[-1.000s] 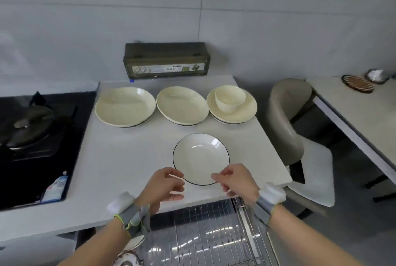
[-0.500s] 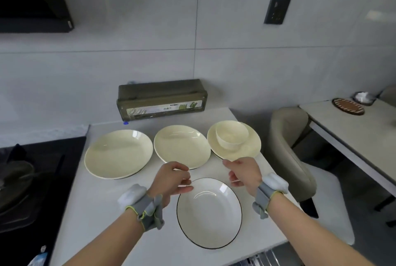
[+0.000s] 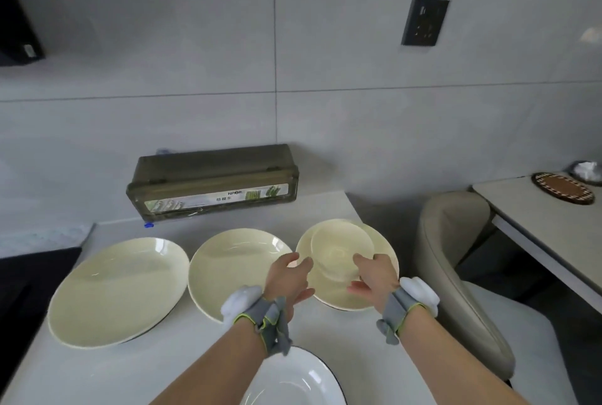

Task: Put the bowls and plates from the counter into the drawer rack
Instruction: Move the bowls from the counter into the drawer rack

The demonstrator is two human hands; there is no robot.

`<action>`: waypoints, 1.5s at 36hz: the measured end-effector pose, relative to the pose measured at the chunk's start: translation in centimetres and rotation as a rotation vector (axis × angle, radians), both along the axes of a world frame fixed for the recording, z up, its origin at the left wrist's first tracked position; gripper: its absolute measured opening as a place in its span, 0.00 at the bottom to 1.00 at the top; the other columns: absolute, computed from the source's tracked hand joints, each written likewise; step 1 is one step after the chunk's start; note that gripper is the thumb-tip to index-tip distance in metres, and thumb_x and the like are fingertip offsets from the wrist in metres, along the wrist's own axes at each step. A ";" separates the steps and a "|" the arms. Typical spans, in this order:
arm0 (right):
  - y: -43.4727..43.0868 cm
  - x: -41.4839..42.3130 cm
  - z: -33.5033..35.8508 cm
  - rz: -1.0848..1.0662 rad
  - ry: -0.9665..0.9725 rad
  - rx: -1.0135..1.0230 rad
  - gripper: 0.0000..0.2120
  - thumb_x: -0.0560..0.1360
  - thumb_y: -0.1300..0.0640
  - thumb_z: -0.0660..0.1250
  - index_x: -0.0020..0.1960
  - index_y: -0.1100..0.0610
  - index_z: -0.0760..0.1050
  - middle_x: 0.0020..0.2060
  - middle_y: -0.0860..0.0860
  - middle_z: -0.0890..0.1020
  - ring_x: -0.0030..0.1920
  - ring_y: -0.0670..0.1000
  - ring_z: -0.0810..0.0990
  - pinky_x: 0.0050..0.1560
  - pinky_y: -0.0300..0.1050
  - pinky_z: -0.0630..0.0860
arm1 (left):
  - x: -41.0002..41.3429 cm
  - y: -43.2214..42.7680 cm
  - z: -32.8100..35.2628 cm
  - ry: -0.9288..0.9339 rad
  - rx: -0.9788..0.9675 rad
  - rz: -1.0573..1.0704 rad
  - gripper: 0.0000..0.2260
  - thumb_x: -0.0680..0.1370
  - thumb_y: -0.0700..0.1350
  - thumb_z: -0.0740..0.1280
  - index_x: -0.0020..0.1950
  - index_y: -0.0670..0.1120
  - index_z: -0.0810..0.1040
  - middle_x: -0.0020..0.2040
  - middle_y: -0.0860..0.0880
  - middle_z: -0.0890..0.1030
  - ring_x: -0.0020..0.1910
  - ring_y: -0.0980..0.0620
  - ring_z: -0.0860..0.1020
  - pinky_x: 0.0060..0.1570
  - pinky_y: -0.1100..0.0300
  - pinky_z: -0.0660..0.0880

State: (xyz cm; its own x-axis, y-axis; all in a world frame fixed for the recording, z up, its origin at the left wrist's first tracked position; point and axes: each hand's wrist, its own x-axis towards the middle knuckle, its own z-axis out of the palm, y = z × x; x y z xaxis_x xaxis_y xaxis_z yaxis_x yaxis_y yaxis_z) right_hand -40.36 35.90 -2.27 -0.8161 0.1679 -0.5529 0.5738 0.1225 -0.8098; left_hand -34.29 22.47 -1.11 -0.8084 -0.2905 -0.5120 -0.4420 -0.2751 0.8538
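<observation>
A small cream bowl (image 3: 340, 246) stands on a cream plate (image 3: 386, 249) at the counter's right end. My left hand (image 3: 288, 277) cups the bowl's left side, thumb and fingers curled toward it. My right hand (image 3: 374, 274) holds its right side, thumb at the rim and fingers lower down. Left of them lie a middle cream plate (image 3: 234, 261) and a large cream plate (image 3: 120, 290). A white plate with a black rim (image 3: 293, 382) sits at the near edge between my forearms. The drawer rack is out of view.
The white counter (image 3: 130, 375) ends just right of the plates. A dark box (image 3: 211, 183) stands against the back wall. A black cooktop (image 3: 19, 284) borders the left. A beige chair (image 3: 456, 258) and a table (image 3: 547, 219) stand to the right.
Both hands left the black-rimmed plate, moved forward across the counter and closed in on the cream bowl. The view tilted up, so the drawer rack dropped out of sight.
</observation>
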 end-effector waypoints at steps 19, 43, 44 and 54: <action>1.2 0.1 -1.9 0.112 0.082 -0.190 0.24 0.72 0.72 0.56 0.66 0.58 0.64 0.59 0.59 0.73 0.55 0.64 0.76 0.46 0.60 0.81 | -2.0 4.0 -2.5 0.003 -0.149 0.123 0.22 0.72 0.31 0.60 0.66 0.43 0.69 0.53 0.41 0.76 0.53 0.37 0.79 0.32 0.55 0.82; 5.5 19.6 4.3 0.494 -0.014 -0.511 0.24 0.71 0.68 0.61 0.64 0.53 0.72 0.53 0.57 0.75 0.51 0.60 0.75 0.61 0.62 0.74 | 21.2 3.4 4.0 0.019 0.023 0.058 0.27 0.73 0.26 0.56 0.69 0.44 0.67 0.49 0.44 0.73 0.37 0.44 0.77 0.44 0.45 0.81; 5.7 20.6 4.5 0.517 -0.020 -0.507 0.24 0.71 0.68 0.62 0.64 0.52 0.72 0.54 0.57 0.75 0.51 0.60 0.75 0.61 0.62 0.74 | 22.3 3.4 4.2 0.023 0.018 0.042 0.27 0.73 0.25 0.56 0.70 0.44 0.67 0.52 0.43 0.72 0.38 0.44 0.77 0.43 0.45 0.81; 9.1 29.2 3.2 0.732 -0.006 -0.345 0.26 0.72 0.62 0.70 0.67 0.49 0.69 0.55 0.55 0.80 0.50 0.58 0.81 0.51 0.55 0.81 | 32.1 4.2 1.3 -0.023 0.128 -0.083 0.26 0.73 0.24 0.59 0.69 0.43 0.69 0.60 0.41 0.72 0.46 0.40 0.79 0.46 0.48 0.79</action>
State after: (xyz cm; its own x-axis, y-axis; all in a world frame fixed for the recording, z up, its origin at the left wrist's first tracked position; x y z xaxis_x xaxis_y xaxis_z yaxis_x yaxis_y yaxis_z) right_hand -11.20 44.96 0.88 -0.6503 -0.5884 -0.4806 0.4492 0.2124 -0.8678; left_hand -2.18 26.66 0.23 -0.8143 -0.1546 -0.5595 -0.4869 -0.3428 0.8034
